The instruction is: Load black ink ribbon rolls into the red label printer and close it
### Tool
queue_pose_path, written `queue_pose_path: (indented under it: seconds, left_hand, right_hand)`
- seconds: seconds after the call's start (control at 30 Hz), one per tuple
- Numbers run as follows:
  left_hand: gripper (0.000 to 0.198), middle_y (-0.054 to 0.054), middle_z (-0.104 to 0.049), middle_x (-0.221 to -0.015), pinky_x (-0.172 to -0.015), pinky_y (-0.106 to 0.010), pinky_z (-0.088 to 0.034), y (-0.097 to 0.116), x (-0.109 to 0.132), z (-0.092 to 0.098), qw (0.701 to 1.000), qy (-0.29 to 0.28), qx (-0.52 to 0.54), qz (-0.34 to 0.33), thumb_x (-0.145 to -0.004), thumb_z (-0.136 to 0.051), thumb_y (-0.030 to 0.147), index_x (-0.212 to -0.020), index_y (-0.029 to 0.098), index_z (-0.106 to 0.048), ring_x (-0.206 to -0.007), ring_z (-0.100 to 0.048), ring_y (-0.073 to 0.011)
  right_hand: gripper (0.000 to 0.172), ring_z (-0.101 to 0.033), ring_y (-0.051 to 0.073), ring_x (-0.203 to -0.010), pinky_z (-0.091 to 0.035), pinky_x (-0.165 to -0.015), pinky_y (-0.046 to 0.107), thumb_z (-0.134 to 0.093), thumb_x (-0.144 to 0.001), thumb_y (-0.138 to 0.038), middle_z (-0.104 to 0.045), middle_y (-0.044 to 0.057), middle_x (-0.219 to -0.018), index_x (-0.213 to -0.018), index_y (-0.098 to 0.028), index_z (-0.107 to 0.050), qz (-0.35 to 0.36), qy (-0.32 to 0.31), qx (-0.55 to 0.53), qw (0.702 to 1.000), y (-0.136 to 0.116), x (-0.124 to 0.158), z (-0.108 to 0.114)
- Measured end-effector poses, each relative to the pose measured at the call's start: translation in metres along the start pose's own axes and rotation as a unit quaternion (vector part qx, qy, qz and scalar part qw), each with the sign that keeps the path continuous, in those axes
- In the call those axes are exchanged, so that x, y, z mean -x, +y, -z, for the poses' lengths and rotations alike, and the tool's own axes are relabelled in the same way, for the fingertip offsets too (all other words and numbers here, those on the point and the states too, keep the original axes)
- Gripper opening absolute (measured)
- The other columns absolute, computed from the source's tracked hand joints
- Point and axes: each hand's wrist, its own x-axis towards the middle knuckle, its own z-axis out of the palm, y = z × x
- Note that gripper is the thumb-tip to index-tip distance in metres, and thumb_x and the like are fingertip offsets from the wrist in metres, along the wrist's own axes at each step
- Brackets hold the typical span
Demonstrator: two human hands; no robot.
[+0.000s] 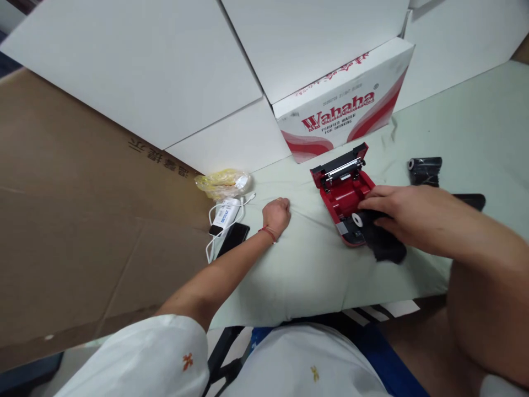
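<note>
My right hand (397,212) is closed on a small black roll (378,234) with a white core, its loose end hanging down. The roll is over the lower right part of a red and black device (345,198), whose lid stands raised and whose red inner compartment shows. My left hand (276,215) rests on the pale green cloth to the left of the device, its fingers curled into a fist with nothing visible in them. A second black roll (425,170) lies to the upper right of my right hand.
A Wahaha carton (339,113) stands behind the device, against white panels (227,71). On the left are a yellow plastic packet (223,183), a white box-shaped item with a cable (225,215) and a black phone (234,238). Another dark object (473,201) lies partly behind my right hand.
</note>
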Motion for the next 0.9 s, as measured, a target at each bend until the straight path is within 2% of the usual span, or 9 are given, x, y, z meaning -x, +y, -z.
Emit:
queue_pose_path:
  seconds: [0.07,0.17,0.27,0.4,0.53,0.6,0.7,0.8,0.9]
  left_hand:
    - [0.027,-0.012,-0.074,-0.102,-0.078,-0.035,-0.039,0.000,0.000,-0.001,1.000,0.001,0.005,-0.001,-0.091,-0.048,0.009,-0.095,0.019,-0.074,-0.099,-0.065,-0.0257]
    - [0.027,-0.011,-0.074,-0.103,-0.078,-0.034,-0.039,0.000,0.000,-0.002,1.000,0.000,0.011,-0.002,-0.090,-0.049,0.009,-0.094,0.020,-0.073,-0.100,-0.065,-0.0253]
    - [0.028,-0.010,-0.074,-0.102,-0.077,-0.034,-0.039,0.000,0.000,-0.001,1.000,-0.003,0.013,0.000,-0.088,-0.048,0.007,-0.093,0.021,-0.073,-0.099,-0.065,-0.0249]
    - [0.029,-0.010,-0.074,-0.101,-0.076,-0.034,-0.039,0.001,0.000,-0.001,1.000,-0.006,0.016,0.001,-0.086,-0.049,0.006,-0.092,0.021,-0.073,-0.097,-0.064,-0.0249]
    - [0.030,-0.011,-0.074,-0.102,-0.076,-0.035,-0.040,0.001,0.001,0.000,1.000,-0.006,0.019,0.003,-0.086,-0.048,0.006,-0.093,0.021,-0.073,-0.098,-0.065,-0.0255]
    - [0.029,-0.011,-0.075,-0.103,-0.077,-0.035,-0.041,0.001,0.001,0.001,1.000,-0.006,0.023,0.002,-0.087,-0.049,0.007,-0.094,0.020,-0.073,-0.098,-0.065,-0.0256]
    - [0.027,-0.011,-0.075,-0.104,-0.079,-0.034,-0.042,0.001,0.000,0.001,0.999,-0.009,0.032,0.001,-0.088,-0.050,0.008,-0.094,0.020,-0.073,-0.099,-0.065,-0.0253]
    - [0.026,-0.011,-0.075,-0.104,-0.081,-0.034,-0.043,0.001,0.000,0.002,0.999,-0.009,0.049,0.001,-0.087,-0.051,0.008,-0.093,0.020,-0.073,-0.099,-0.065,-0.0254]
    - [0.025,-0.011,-0.075,-0.103,-0.083,-0.034,-0.044,0.000,0.000,0.001,0.997,-0.005,0.073,0.004,-0.085,-0.052,0.007,-0.090,0.020,-0.072,-0.099,-0.065,-0.0254]
  right_hand:
    - [0.042,-0.068,0.023,-0.080,-0.040,-0.058,0.035,-0.051,-0.092,-0.024,-0.071,0.004,-0.133,-0.127,-0.034,-0.073,-0.059,0.003,0.048,0.997,-0.013,-0.020,-0.002]
    - [0.044,-0.066,0.022,-0.076,-0.032,-0.055,0.035,-0.050,-0.091,-0.019,-0.071,0.006,-0.132,-0.125,-0.034,-0.073,-0.087,-0.007,0.063,0.994,-0.027,-0.034,-0.003]
    - [0.046,-0.068,0.026,-0.084,-0.031,-0.057,0.036,-0.044,-0.091,-0.014,-0.068,0.007,-0.136,-0.122,-0.031,-0.073,-0.113,-0.017,0.076,0.990,-0.033,-0.043,-0.001]
    - [0.047,-0.070,0.032,-0.097,-0.037,-0.063,0.037,-0.038,-0.092,-0.012,-0.069,0.012,-0.133,-0.122,-0.023,-0.073,-0.132,-0.037,0.083,0.987,-0.033,-0.059,-0.007]
    - [0.046,-0.072,0.034,-0.098,-0.046,-0.069,0.040,-0.036,-0.092,-0.009,-0.072,0.019,-0.124,-0.117,-0.016,-0.074,-0.104,-0.046,0.074,0.991,-0.028,-0.074,-0.018]
    - [0.048,-0.072,0.034,-0.099,-0.049,-0.074,0.041,-0.036,-0.093,-0.009,-0.073,0.021,-0.122,-0.124,-0.014,-0.073,-0.105,-0.043,0.069,0.991,-0.023,-0.080,-0.023]
    - [0.051,-0.072,0.034,-0.104,-0.052,-0.081,0.041,-0.044,-0.092,-0.012,-0.072,0.020,-0.129,-0.136,-0.016,-0.070,-0.094,-0.030,0.063,0.993,-0.015,-0.083,-0.031]
    - [0.050,-0.072,0.031,-0.107,-0.056,-0.082,0.040,-0.052,-0.092,-0.020,-0.068,0.013,-0.142,-0.139,-0.023,-0.070,-0.032,-0.002,0.052,0.998,-0.007,-0.070,-0.035]
    - [0.044,-0.074,0.030,-0.106,-0.060,-0.084,0.043,-0.048,-0.097,-0.027,-0.071,0.007,-0.140,-0.132,-0.027,-0.074,0.040,0.033,0.049,0.997,0.003,-0.040,-0.036]
